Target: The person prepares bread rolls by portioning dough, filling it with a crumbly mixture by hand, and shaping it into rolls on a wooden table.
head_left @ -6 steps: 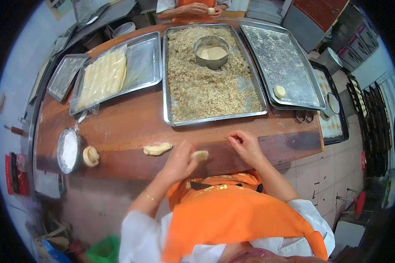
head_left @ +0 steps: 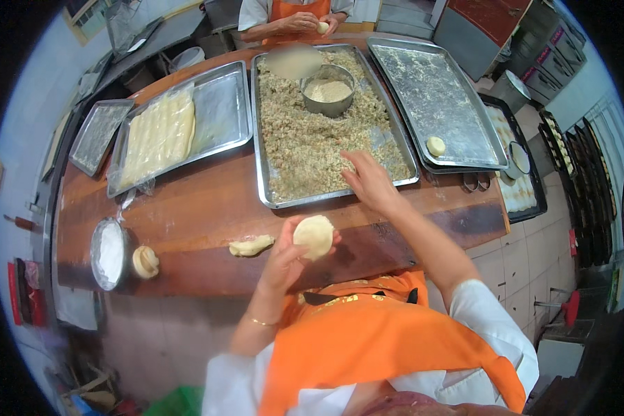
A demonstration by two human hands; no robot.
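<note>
My left hand (head_left: 284,253) holds a thin round dough wrapper (head_left: 313,237) over the near part of the table, its pale flat face turned up. My right hand (head_left: 369,179) reaches over the near rim of a large metal tray (head_left: 274,203) full of crumbly, grainy filling (head_left: 298,149). Its thumb and fingers are apart at the filling, with nothing visible between them. Left of the wrapper, a lump of dough (head_left: 250,246) lies on the wood. A metal ring-shaped bowl (head_left: 328,104) with pale grainy stuff stands in the filling.
Left of the filling is a tray (head_left: 222,111) with plastic-covered dough strips (head_left: 156,135). A bowl of white flour (head_left: 111,253) and a dough coil (head_left: 145,262) sit at the table's left. One dough ball (head_left: 435,145) rests on the right tray (head_left: 457,104). Opposite, a co-worker's hands (head_left: 312,26) hold dough.
My right hand has moved forward from the table's near edge to the filling. The left hand has turned palm up, bringing the wrapper's round face into view.
</note>
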